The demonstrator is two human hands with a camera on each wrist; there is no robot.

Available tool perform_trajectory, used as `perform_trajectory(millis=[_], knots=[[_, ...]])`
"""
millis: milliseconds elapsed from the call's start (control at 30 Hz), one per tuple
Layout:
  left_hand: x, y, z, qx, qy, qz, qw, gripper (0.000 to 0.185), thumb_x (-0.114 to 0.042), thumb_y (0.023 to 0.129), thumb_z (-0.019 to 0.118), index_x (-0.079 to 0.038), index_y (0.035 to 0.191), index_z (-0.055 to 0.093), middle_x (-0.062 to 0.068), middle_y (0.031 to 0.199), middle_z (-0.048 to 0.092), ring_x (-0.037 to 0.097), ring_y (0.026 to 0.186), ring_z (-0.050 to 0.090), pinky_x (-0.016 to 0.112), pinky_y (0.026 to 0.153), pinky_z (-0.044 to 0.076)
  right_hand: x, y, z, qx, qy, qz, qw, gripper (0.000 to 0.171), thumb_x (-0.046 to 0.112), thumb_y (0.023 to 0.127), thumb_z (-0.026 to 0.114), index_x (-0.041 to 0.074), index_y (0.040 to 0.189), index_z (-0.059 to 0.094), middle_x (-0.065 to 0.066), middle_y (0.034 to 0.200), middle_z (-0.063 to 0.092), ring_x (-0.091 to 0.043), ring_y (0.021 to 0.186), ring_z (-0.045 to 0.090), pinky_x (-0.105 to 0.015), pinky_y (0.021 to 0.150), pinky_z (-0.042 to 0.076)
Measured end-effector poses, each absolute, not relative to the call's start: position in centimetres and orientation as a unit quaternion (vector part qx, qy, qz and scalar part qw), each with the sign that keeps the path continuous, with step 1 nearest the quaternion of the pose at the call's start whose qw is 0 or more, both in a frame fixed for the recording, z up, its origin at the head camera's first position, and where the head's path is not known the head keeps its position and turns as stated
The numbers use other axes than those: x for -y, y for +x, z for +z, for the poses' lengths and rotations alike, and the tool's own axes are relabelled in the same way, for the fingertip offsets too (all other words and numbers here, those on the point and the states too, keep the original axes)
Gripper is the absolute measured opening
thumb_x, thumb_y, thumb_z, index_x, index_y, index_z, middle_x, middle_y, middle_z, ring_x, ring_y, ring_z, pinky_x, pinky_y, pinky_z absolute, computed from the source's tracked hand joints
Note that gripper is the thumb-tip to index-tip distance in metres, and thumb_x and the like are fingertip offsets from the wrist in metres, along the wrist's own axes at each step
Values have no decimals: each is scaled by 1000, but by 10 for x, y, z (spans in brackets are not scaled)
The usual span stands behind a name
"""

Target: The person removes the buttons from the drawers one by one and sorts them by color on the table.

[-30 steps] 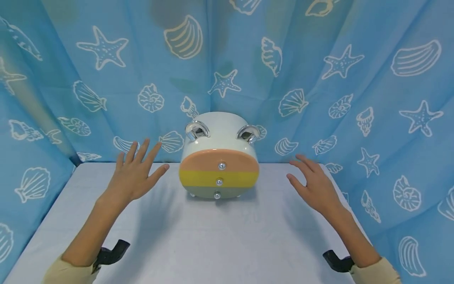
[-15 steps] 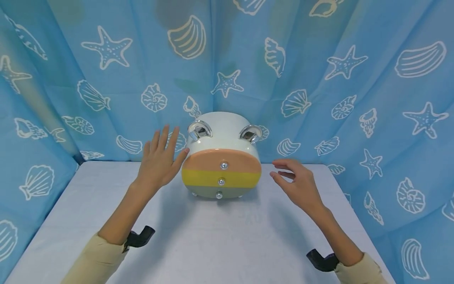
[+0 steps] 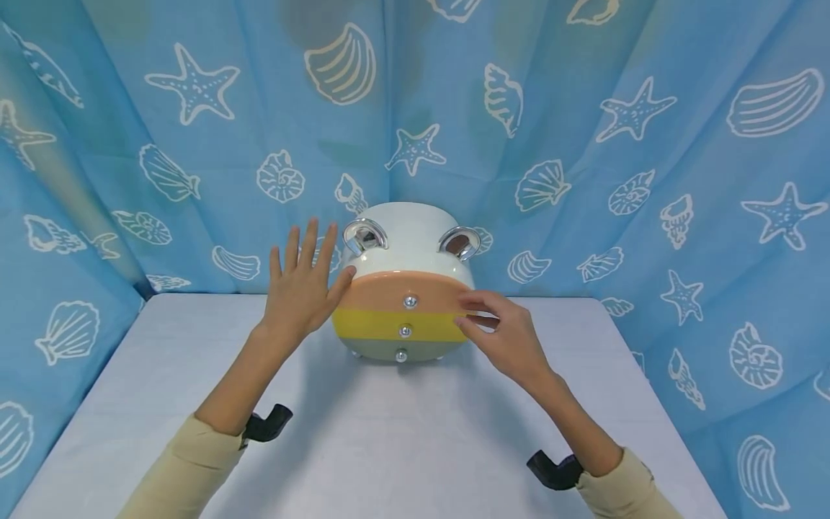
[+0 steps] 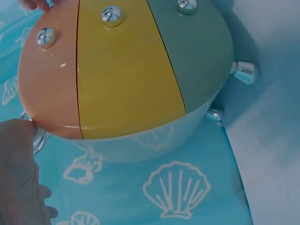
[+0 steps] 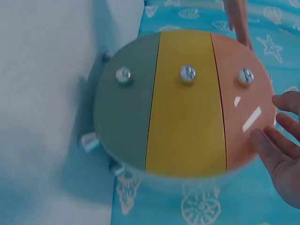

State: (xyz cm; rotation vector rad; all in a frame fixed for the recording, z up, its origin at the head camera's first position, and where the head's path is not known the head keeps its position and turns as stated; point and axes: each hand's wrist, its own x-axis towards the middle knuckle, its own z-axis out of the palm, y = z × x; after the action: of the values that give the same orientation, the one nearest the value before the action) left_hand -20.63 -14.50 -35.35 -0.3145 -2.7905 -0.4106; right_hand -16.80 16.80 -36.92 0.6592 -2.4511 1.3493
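Note:
A small oval storage box (image 3: 415, 241) with a white shell stands in the middle of the table, with two chrome handles on top. Its front has three drawers: orange (image 3: 379, 290), yellow (image 3: 369, 326) and green (image 3: 369, 350), each with a round silver knob. My left hand (image 3: 298, 292) is at the box's upper left side, fingers spread and straight, thumb right at the orange drawer's edge. In front of the box's right side is my right hand (image 3: 509, 335), fingers loosely bent with a gap to the thumb, overlapping the orange and yellow drawers. It holds nothing.
A white cloth covers the table (image 3: 402, 440). Behind and at both sides hangs a blue curtain (image 3: 454, 94) with white shells and starfish. Black wrist mounts (image 3: 269, 424) sit on both forearms. Short silver feet (image 4: 245, 72) hold up the box.
My left hand has moved right to the box's side. My right hand has moved left, from beside the box to its front, with its fingers bending. The box stays in place.

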Motion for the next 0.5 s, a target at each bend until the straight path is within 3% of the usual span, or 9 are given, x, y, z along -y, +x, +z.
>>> perform_trajectory(millis=[200,500], knots=[[146,-206,-351,974,-116,-130,148,73,-53,105,37,-16,162,11,16,166,2,38,150,-6,66,113,-1,-144,-171,-373,825,217,510,112,30,4,88,77,2,117,69,-9,114,70,-22,108,67,-29,85,55],[148,-208,-347,976,-125,-103,146,74,-55,104,37,-19,162,10,15,166,0,36,150,-10,65,114,-3,-119,-173,-384,803,203,543,138,29,6,87,78,3,115,71,-7,114,66,-19,104,68,-27,84,55]])
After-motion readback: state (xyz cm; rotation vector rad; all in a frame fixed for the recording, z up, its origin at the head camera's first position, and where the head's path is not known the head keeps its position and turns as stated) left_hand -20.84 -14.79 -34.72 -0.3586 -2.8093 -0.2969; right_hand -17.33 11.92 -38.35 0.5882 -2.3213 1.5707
